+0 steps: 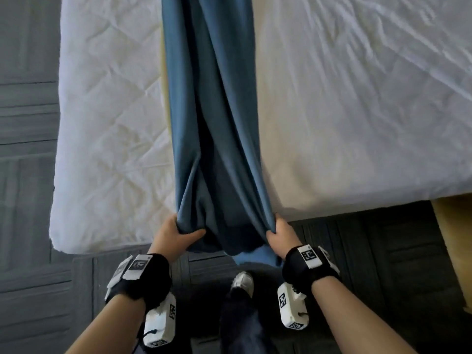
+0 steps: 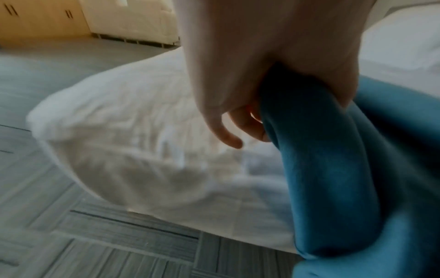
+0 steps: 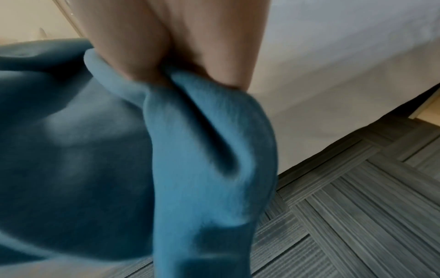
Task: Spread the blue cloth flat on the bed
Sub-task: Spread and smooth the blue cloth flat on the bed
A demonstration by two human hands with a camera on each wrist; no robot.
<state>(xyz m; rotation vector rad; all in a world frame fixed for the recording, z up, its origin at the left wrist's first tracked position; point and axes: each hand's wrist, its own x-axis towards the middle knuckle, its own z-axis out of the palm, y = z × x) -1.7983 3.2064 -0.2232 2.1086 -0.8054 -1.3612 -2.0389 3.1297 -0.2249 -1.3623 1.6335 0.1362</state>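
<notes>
Blue cloth (image 1: 212,118) lies bunched in a narrow strip down the bed (image 1: 357,111), its long axis running far to near. Left hand (image 1: 176,229) and right hand (image 1: 279,232) each clutch a near corner, close together, so flattening likely means drawing them apart, left and right.

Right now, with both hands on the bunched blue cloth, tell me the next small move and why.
Probably draw the hands apart. The left hand and right hand grip the near end of the soft blue cloth close together at the foot of the white quilted bed, so it lies as a narrow folded strip; widening should open it.
</notes>
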